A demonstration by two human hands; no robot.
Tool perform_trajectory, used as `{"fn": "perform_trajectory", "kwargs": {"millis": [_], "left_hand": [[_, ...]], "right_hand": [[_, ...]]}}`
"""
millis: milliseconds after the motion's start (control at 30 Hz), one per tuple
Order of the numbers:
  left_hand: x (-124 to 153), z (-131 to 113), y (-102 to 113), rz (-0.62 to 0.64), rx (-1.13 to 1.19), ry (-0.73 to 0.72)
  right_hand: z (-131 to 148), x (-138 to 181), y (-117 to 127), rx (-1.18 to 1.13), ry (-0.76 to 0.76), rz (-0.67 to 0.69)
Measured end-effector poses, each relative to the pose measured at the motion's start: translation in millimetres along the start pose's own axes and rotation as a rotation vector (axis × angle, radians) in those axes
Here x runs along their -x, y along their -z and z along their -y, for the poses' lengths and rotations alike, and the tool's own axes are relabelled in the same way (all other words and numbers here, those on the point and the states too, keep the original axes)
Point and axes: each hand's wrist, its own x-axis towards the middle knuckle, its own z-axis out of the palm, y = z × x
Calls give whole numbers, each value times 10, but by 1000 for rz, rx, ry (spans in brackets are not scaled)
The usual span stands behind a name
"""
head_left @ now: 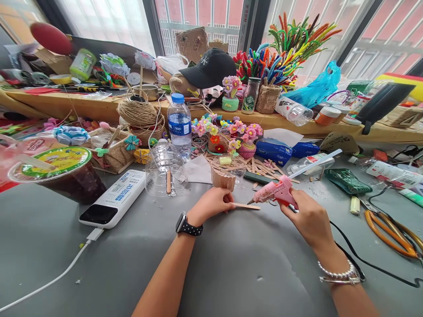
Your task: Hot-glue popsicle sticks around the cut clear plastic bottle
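- Nearest the camera: two forearms point(170, 277), entering from the lower edge over a bare stretch of the grey desk point(238, 273).
- Left hand point(213, 203): thumb and fingers pinched on the near-left end of a flat wooden stick point(247, 206).
- Right hand point(306, 215): fingers wrapped round the grip of a pink glue gun point(274, 192); trigger pressure cannot be told.
- Stick position: between the hands, to the right of the left fingertips and left of the right hand. Left hand is the nearer, being in contact.
- Long axis: roughly left to right across the view, free end toward the right hand. Whether that end touches the desk cannot be told.
- Nozzle: directed left and down, tip at the stick's middle stretch; contact or slight gap not distinguishable.
- Surroundings: stick-faced cup point(222, 180) just beyond the left hand; loose sticks point(264, 169) behind it; orange-handled scissors point(390, 233) well apart, at right.
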Motion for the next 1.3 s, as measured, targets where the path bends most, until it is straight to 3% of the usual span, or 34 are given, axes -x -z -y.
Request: {"fn": "perform_trajectory", "kwargs": {"millis": [1300], "left_hand": [[4, 9, -9, 5, 33, 9]], "right_hand": [[-26, -1, 24, -31, 21, 39]]}}
